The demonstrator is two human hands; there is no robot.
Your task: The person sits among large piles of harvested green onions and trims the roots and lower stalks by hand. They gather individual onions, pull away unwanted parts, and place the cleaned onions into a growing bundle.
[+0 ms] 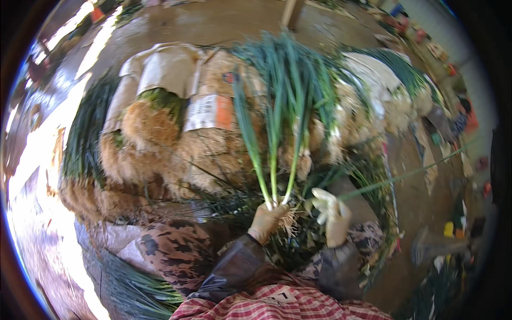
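Note:
My left hand (266, 221), in a pale glove, is closed around the white lower stems of a few green onions (273, 144). Their leaves point up and away from me, and stringy roots hang out beside the fist. To its right, my gloved right hand (333, 218) is raised with its fingers loosely apart. A long green onion leaf (400, 178) stretches from beside these fingers toward the right; the fingers do not look closed on it. Beyond my hands lies a row of bundled green onions (208, 160), roots facing me, some wrapped in tan paper.
White cloth (373, 77) covers bundles at the far right. More leafy bundles (90, 128) lie at the left, and loose green onions (133, 285) beside my camouflage-clad leg (176, 253). Dark leaf scraps gather between my legs. A post (292, 13) stands beyond the row.

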